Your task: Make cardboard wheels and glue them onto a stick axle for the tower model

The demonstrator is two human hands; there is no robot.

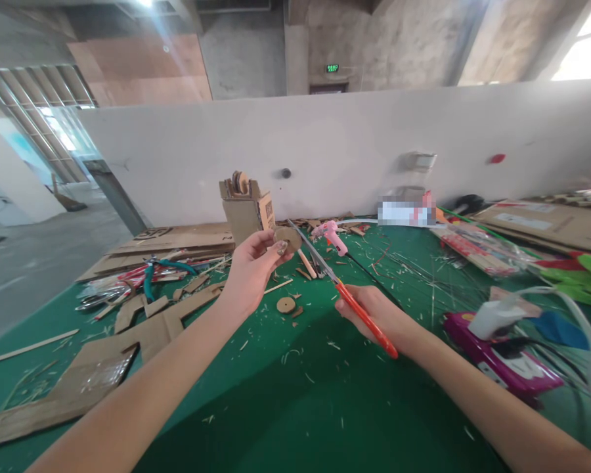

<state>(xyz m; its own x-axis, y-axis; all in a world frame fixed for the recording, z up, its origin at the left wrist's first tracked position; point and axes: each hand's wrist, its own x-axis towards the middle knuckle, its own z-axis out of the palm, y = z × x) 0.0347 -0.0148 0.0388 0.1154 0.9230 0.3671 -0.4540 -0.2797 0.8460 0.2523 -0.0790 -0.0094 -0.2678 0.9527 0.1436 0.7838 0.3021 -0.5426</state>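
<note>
While the left grip [257,261] is pinched down to the thickness of a small cardboard disc [292,240], thumb on its near face, the right grip [372,307] is curled around the orange handles [367,320] of a pair of scissors [342,290]. The small cardboard disc is held up above the bench [285,420], its right edge just beside the blades [311,248]; the angle keeps me from telling whether they touch, or how far the blades are parted. It should be very light, dry and not slippery, fairly stiff across its face, yet likely to crush at the rim under a hard squeeze. A flat hold near one edge, thumb against fingers, looks best, leaving the opposite rim free. The scissors are probably heavier and rigid, best taken by the handles. Nearer the wearer, a second disc [282,305] lies flat on the bench beside a few cardboard scraps [298,312]. Farther out are an upright cardboard box [241,217], a pink glue gun [333,238] and, to the right, a magenta power strip [502,364].
</note>
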